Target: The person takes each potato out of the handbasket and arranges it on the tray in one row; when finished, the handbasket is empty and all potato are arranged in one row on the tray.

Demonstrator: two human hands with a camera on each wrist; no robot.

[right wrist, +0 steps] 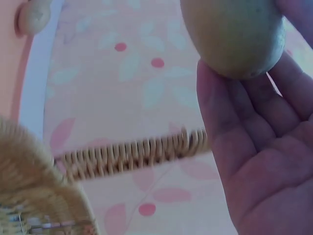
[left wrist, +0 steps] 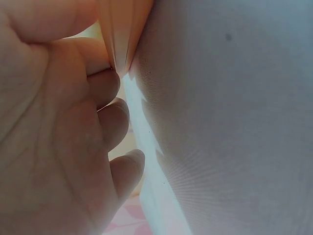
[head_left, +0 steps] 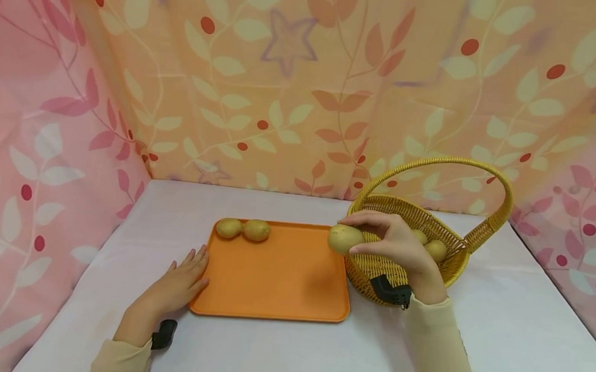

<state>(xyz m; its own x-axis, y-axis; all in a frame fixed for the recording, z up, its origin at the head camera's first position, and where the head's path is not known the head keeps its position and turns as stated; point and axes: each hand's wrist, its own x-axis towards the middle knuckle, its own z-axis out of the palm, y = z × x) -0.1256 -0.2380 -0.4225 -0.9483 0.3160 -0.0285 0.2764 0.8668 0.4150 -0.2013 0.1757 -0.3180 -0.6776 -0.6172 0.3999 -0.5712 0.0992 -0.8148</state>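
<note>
My right hand (head_left: 394,240) grips a potato (head_left: 345,239) between thumb and fingers, above the right edge of the orange tray (head_left: 277,276) and beside the basket's near left side. In the right wrist view the potato (right wrist: 234,36) shows large against the fingers. My left hand (head_left: 182,281) rests with straight fingers at the tray's left edge; the left wrist view shows its fingertips at the rim. Two potatoes lie side by side in the tray's far left corner, the left one (head_left: 229,228) and the right one (head_left: 256,230).
A yellow woven basket (head_left: 374,273) with a tall arched handle (head_left: 443,161) stands right of the tray. Inside it are potatoes (head_left: 435,250), partly hidden by my right hand. A white cloth covers the table (head_left: 267,355); patterned curtains (head_left: 283,94) hang behind and at both sides.
</note>
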